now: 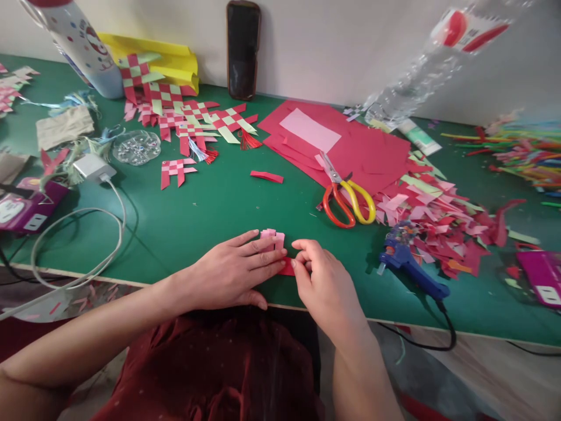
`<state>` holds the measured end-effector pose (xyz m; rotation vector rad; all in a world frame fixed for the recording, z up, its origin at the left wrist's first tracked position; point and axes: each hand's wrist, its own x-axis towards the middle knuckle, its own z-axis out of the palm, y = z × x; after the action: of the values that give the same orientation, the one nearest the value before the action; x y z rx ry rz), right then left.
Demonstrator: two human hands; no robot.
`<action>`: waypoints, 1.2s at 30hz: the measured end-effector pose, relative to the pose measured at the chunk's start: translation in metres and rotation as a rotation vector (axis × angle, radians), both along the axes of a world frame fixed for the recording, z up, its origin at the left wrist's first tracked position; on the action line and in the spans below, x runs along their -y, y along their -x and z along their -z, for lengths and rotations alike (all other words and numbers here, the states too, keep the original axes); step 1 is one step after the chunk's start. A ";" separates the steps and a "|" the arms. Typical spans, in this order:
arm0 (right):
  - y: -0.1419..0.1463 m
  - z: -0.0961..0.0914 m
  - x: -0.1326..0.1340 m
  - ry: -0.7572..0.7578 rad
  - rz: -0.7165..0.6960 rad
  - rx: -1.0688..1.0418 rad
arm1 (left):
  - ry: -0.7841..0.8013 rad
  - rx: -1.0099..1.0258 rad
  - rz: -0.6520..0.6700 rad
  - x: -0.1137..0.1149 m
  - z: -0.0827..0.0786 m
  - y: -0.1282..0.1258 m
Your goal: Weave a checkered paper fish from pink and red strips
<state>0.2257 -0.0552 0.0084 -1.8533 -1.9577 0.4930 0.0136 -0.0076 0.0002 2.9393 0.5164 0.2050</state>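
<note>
My left hand (pixel 245 266) lies flat with its fingers stretched out over pink paper strips (pixel 279 240) at the table's front edge. Most of the strips are hidden under the fingers. From beneath my left fingertips a red paper strip (pixel 287 267) comes out to the right. My right hand (pixel 322 280) pinches the end of this red strip between thumb and curled forefinger. Farther back, a loose red strip (pixel 266 176) lies on the green table (pixel 219 204). Scissors (pixel 342 196) with one red and one yellow handle rest to the right, their blades on red paper sheets (pixel 298 126).
Woven paper fish (pixel 169 96) lie at the back left. A phone (pixel 243 49) leans on the wall. Right of me are a blue glue gun (pixel 409 263), a paper scrap pile (pixel 447 222) and a plastic bottle (pixel 412 76). A white cable (pixel 120 234) loops at left.
</note>
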 end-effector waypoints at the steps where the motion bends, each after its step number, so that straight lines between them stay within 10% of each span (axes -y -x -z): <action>1: -0.001 0.000 0.000 0.011 -0.005 -0.003 | 0.019 -0.010 -0.003 -0.001 0.001 0.000; 27: -0.004 0.001 -0.001 -0.035 -0.030 0.032 | 0.170 0.232 -0.457 0.014 -0.001 0.006; 36: -0.004 0.002 0.008 -0.186 -0.093 0.057 | 0.121 0.186 -0.257 -0.005 -0.009 0.009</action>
<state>0.2299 -0.0630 0.0067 -1.6846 -2.0583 0.2767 0.0051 -0.0025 0.0091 2.6950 0.8447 0.4541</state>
